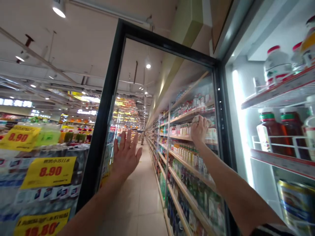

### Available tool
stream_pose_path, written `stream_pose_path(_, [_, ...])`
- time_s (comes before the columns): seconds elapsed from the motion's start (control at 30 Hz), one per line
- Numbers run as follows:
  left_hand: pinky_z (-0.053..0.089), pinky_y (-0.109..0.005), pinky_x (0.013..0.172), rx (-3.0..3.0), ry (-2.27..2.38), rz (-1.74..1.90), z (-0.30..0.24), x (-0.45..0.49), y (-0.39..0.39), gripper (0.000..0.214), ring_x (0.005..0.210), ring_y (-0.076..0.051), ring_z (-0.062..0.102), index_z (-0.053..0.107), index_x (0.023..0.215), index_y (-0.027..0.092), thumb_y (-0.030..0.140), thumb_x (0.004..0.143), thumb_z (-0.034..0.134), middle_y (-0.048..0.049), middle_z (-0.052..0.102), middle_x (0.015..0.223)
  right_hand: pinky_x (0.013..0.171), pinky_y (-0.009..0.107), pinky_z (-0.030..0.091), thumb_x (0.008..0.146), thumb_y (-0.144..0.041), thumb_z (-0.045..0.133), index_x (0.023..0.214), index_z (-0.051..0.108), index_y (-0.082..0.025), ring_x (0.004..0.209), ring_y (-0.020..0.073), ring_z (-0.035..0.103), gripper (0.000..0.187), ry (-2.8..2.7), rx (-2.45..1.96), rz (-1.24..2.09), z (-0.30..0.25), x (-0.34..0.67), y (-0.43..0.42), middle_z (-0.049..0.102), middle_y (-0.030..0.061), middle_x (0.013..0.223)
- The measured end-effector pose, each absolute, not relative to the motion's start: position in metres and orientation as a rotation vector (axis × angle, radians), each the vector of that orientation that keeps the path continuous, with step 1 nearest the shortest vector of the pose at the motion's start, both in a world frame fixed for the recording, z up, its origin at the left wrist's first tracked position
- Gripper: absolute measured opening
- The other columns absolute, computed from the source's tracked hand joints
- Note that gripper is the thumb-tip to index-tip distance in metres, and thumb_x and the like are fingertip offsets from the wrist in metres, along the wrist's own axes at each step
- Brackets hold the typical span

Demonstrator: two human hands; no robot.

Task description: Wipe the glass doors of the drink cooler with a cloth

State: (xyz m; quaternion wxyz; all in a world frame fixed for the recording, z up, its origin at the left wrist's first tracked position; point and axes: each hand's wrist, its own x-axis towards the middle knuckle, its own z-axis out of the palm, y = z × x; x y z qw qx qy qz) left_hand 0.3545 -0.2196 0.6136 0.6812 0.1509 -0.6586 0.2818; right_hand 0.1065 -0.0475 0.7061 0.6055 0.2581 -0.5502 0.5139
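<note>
A glass door (147,72) with a black frame stands swung out in front of me. My left hand (126,150) is raised with its fingers spread, flat against or just before the left part of the pane; it holds nothing. Farther right and a little higher, my right hand (199,131) is closed around a crumpled pale cloth (196,119) at the pane. Only a bit of the cloth shows past the fingers. Behind the glass, shelves of bottles (187,152) can be seen.
On the right is the lit fridge, with a shelf edge (278,82), red-capped bottles (277,64), dark bottles (273,131) and cans (296,200). Stacked drink packs with yellow price signs (50,172) stand left of the door. An aisle floor (145,183) runs ahead, with a distant person (142,138).
</note>
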Motion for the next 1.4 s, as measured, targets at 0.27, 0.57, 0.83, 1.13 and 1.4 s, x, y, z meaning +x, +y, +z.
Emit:
stream_pose_path(0.27, [0.017,-0.052,0.112,0.355,-1.482,0.696,0.612,0.356,-0.224,0.055,0.141,-0.028,0.015,0.032,0.141,0.019,0.034,0.089,0.043,-0.0140,0.027,0.149,0.112,0.048,0.018,0.084,-0.026,0.042,0.129,0.050,-0.029,0.135,0.0204,0.032,0.045,-1.130,1.227,0.555,0.674,0.179,-0.099,0.044,0.0022,0.142])
stream_pose_path(0.57, [0.016,-0.042,0.114,0.293,-1.667,0.767,0.611,0.388,-0.228,0.055,0.141,-0.022,0.016,0.031,0.142,0.022,0.036,0.090,0.042,-0.0087,0.026,0.150,0.111,0.053,0.018,0.087,-0.024,0.037,0.134,0.045,-0.024,0.138,0.0249,0.024,0.048,-1.260,1.063,0.748,0.672,0.171,-0.086,0.037,0.0068,0.147])
stream_pose_path(0.83, [0.020,-0.043,0.113,0.288,-1.710,0.828,0.517,0.419,-0.227,0.057,0.141,-0.026,0.016,0.031,0.140,0.015,0.027,0.087,0.046,-0.0141,0.030,0.148,0.115,0.043,0.013,0.078,-0.023,0.050,0.120,0.056,-0.032,0.132,0.0196,0.038,0.044,-0.941,1.646,0.247,0.489,0.187,-0.075,0.056,-0.0011,0.130])
stream_pose_path(1.13, [0.021,-0.046,0.113,0.285,-1.732,0.735,0.514,0.415,-0.232,0.062,0.141,-0.024,0.016,0.020,0.144,0.017,0.025,0.088,0.046,-0.0143,0.032,0.147,0.112,0.053,0.016,0.085,-0.023,0.042,0.133,0.046,-0.022,0.139,0.0271,0.025,0.048,-1.223,1.151,0.673,0.591,0.208,-0.107,0.039,0.0098,0.145])
stream_pose_path(1.4, [0.032,-0.043,0.110,0.072,-1.684,0.565,0.522,0.429,-0.225,0.062,0.138,-0.024,0.026,0.018,0.145,0.020,0.013,0.087,0.041,-0.0130,0.029,0.149,0.116,0.049,0.007,0.088,-0.031,0.042,0.131,0.047,-0.026,0.141,0.0207,0.020,0.043,-1.005,1.686,0.273,0.563,0.269,-0.143,0.038,0.0026,0.147])
